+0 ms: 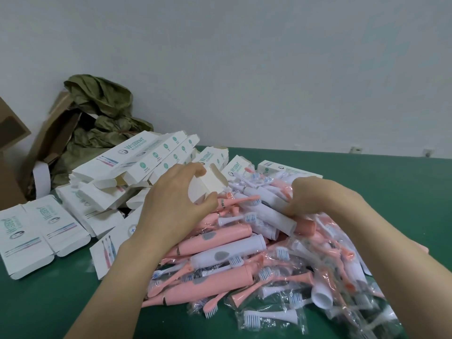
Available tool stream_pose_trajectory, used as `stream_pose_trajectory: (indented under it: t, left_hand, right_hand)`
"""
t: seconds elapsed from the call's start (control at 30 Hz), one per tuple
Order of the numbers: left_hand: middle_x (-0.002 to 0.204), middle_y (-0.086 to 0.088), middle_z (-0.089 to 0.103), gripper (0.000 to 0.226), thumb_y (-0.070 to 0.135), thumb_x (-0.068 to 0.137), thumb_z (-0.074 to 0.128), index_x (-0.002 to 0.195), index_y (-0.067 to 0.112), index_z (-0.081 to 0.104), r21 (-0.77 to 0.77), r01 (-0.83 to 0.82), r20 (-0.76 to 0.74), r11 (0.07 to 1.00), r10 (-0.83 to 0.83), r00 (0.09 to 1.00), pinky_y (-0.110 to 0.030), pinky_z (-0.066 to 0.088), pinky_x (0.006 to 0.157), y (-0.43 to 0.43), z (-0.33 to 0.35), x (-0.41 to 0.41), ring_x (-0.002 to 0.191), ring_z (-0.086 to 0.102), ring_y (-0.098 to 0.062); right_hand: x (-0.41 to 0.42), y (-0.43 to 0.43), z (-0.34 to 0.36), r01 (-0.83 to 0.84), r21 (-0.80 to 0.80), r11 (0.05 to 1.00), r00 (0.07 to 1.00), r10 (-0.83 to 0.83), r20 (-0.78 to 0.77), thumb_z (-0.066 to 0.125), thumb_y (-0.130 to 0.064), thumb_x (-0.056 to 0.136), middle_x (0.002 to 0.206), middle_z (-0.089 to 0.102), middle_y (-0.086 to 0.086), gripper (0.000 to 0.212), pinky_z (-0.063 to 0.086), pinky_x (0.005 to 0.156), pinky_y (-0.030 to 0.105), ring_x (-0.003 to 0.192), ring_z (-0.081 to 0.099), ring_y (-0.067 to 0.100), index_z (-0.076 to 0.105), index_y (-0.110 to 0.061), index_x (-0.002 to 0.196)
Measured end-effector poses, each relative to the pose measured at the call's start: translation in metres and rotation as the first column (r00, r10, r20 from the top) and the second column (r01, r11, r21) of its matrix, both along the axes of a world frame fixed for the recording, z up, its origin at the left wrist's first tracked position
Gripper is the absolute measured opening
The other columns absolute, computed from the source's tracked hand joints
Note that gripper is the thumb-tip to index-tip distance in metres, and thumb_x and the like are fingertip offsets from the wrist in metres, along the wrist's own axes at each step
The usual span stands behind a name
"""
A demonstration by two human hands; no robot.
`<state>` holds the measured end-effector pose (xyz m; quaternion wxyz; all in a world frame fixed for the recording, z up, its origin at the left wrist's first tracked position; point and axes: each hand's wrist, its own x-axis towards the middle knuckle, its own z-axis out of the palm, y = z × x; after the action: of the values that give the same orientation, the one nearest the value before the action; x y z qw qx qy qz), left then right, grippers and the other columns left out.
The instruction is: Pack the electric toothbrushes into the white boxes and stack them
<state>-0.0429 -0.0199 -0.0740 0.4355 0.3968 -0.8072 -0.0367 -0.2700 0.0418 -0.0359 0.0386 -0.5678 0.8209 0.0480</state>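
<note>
Over the middle of the green tabletop (61,297), the left hand (176,206) is gripping an open white box (208,185), fingers and thumb curling round its sides, its mouth and brown-lined flap facing right. The right hand (308,196) is pinching a white toothbrush (271,214) in its clear bag, fingers curled on it at the far top of the heap of toothbrushes (232,253).

Trouble is likely waiting at the box mouth: the loose, crinkly film may be catching on the flap and bunching, jamming the handle partway. The card is looking thin, so a hard squeeze could be crushing the walls. Lifting one piece from the heap may be dragging its neighbours along — the smooth pink and white cylinders in slick bags are lying loosely on one another and could be sliding toward the near edge. Just left, the printed boxes (146,157) are piling unevenly and could be tipping at a nudge from the left wrist.
</note>
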Motion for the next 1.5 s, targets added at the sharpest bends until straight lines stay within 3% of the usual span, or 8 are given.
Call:
stream_pose_trajectory:
  t: [0.2, 0.37, 0.53, 0.77, 1.17, 1.3, 1.4, 1.5]
  left_hand:
    - [0.101, 0.018, 0.053, 0.042, 0.048, 0.068, 0.053, 0.106, 0.031, 0.057, 0.013, 0.006, 0.011, 1.000, -0.006, 1.000, -0.023, 0.029, 0.076, -0.001, -0.002, 0.002, 0.092, 0.043, -0.002]
    - [0.102, 0.019, 0.051, 0.044, 0.049, 0.068, 0.053, 0.108, 0.031, 0.057, 0.033, 0.004, 0.026, 0.999, -0.005, 1.000, -0.025, 0.032, 0.077, 0.000, -0.003, 0.002, 0.094, 0.046, -0.004]
    - [0.104, 0.018, 0.053, 0.044, 0.049, 0.068, 0.053, 0.109, 0.031, 0.056, 0.035, 0.008, 0.027, 0.999, -0.009, 1.000, -0.025, 0.033, 0.077, 0.001, -0.003, 0.001, 0.096, 0.048, -0.006]
    - [0.101, 0.018, 0.052, 0.043, 0.045, 0.071, 0.063, 0.109, 0.028, 0.056, 0.030, -0.002, -0.010, 1.000, 0.002, 1.000, -0.022, 0.029, 0.074, 0.002, 0.001, 0.003, 0.097, 0.048, -0.008]
    - [0.103, 0.017, 0.050, 0.053, 0.053, 0.065, 0.060, 0.110, 0.028, 0.047, 0.021, 0.019, -0.054, 1.000, -0.018, 0.998, -0.022, 0.027, 0.071, 0.007, 0.005, 0.002, 0.088, 0.038, 0.000]
    - [0.100, 0.014, 0.051, 0.050, 0.045, 0.067, 0.064, 0.110, 0.024, 0.050, -0.048, 0.028, -0.101, 0.998, -0.033, 0.994, -0.019, 0.026, 0.068, 0.011, 0.008, 0.001, 0.087, 0.041, -0.001]
    - [0.096, 0.013, 0.053, 0.045, 0.039, 0.069, 0.071, 0.106, 0.025, 0.050, -0.076, 0.035, -0.148, 0.996, -0.046, 0.988, -0.017, 0.028, 0.066, 0.013, 0.010, 0.003, 0.084, 0.042, 0.000]
    - [0.095, 0.014, 0.053, 0.045, 0.040, 0.069, 0.069, 0.106, 0.026, 0.049, -0.072, 0.039, -0.138, 0.997, -0.048, 0.989, -0.018, 0.027, 0.066, 0.011, 0.008, 0.003, 0.084, 0.042, 0.000]
  right_hand:
    - [-0.002, 0.009, 0.002, -0.011, -0.096, 0.995, 0.999, 0.016, 0.050, 0.055, -0.037, 0.085, 0.050, 0.051, 0.000, 0.044, 0.031, 0.046, 0.023, 0.047, 0.041, 0.015, 0.047, -0.011, 0.050]
    - [-0.015, 0.016, 0.005, 0.066, -0.407, 0.911, 0.946, 0.073, 0.315, 0.068, -0.025, 0.081, 0.069, 0.069, 0.002, 0.017, 0.040, 0.045, 0.017, 0.052, 0.059, 0.013, 0.062, -0.009, 0.079]
    - [-0.013, 0.015, 0.008, 0.231, -0.811, 0.537, 0.801, 0.368, 0.472, 0.074, -0.013, 0.074, 0.070, 0.065, -0.013, 0.016, 0.037, 0.046, 0.006, 0.057, 0.055, 0.002, 0.069, -0.024, 0.086]
    - [-0.009, 0.018, 0.046, 0.699, -0.710, 0.083, 0.364, 0.813, 0.454, 0.060, -0.004, 0.086, 0.076, 0.060, -0.006, 0.013, 0.055, 0.079, 0.025, 0.078, 0.061, 0.009, 0.067, -0.008, 0.096]
    - [0.044, 0.003, 0.020, 0.606, -0.741, 0.289, 0.270, 0.801, 0.534, 0.062, -0.003, 0.088, 0.080, 0.069, -0.006, 0.023, 0.054, 0.073, 0.019, 0.077, 0.066, 0.006, 0.065, -0.012, 0.108]
    - [0.069, 0.000, 0.008, 0.363, -0.867, 0.341, 0.440, 0.758, 0.482, 0.072, -0.011, 0.081, 0.081, 0.069, -0.006, 0.019, 0.056, 0.076, 0.032, 0.075, 0.065, 0.010, 0.067, -0.024, 0.094]
    - [0.072, -0.002, 0.006, 0.064, -0.889, 0.453, 0.639, 0.666, 0.385, 0.080, -0.028, 0.071, 0.079, 0.066, -0.010, 0.017, 0.047, 0.066, 0.020, 0.065, 0.056, 0.002, 0.066, -0.034, 0.079]
    - [0.065, 0.000, 0.012, -0.152, -0.784, 0.602, 0.544, 0.713, 0.442, 0.067, -0.032, 0.085, 0.074, 0.067, -0.010, 0.006, 0.044, 0.061, 0.021, 0.061, 0.053, 0.005, 0.069, -0.036, 0.082]
